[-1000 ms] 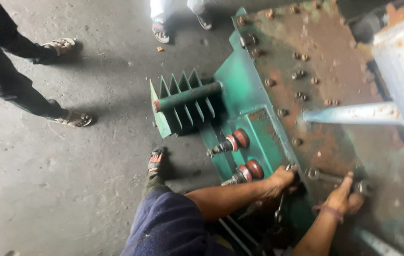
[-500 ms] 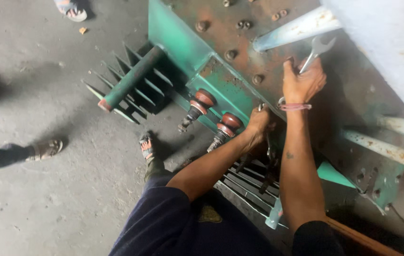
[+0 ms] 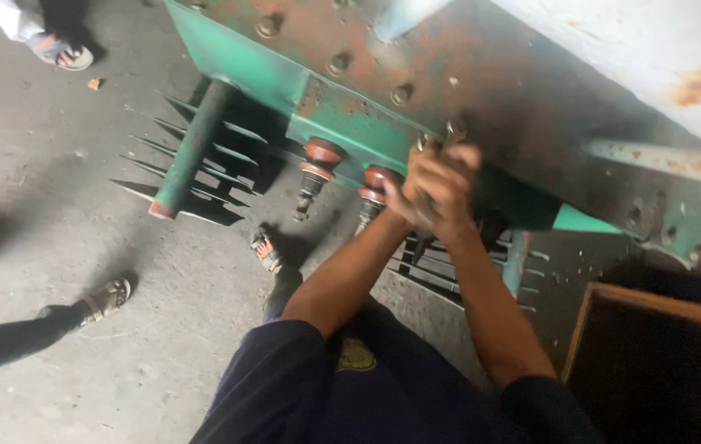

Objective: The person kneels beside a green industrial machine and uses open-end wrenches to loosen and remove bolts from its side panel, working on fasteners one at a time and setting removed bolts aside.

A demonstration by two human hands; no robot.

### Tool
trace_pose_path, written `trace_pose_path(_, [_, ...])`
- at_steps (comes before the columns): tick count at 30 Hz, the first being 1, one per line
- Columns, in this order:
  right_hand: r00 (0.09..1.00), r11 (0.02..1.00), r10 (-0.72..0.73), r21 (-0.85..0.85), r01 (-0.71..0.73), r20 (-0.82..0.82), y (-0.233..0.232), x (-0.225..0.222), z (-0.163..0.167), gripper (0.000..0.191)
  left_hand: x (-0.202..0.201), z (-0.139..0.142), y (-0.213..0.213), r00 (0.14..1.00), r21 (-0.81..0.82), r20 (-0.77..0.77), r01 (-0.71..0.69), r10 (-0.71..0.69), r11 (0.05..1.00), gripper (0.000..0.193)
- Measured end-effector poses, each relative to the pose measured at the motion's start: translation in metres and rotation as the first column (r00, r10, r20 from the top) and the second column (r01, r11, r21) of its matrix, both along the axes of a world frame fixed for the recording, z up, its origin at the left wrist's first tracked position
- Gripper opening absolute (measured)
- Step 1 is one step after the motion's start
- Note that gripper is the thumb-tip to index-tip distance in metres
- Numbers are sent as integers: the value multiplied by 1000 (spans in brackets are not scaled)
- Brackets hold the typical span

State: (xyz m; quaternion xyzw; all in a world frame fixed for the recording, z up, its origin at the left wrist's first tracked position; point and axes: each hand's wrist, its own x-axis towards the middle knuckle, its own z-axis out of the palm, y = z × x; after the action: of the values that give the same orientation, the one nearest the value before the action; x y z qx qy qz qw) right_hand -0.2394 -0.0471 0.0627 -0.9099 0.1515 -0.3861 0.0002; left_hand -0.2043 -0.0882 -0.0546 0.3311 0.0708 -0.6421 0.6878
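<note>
Both hands — left hand (image 3: 416, 193) and right hand (image 3: 449, 177) — are clenching together around a wrench (image 3: 429, 215) at a bolt (image 3: 455, 129) on the rusty green tank (image 3: 350, 74); pulling squarely is keeping it seated.

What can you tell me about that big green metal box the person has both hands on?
The green metal box looks like heavy painted steel, its wide bolted lid rusted brown. Thin fins and a green pipe stick out of one side, and two reddish ribbed knobs from the edge. The clasped left hand and right hand grip at that edge.
</note>
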Motion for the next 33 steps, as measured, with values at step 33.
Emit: trace_pose_path(33, [408,545,-744,834,-89,529,-134,-42,23,54,5,7,-3,999,-52,-45,-11,9,999,26])
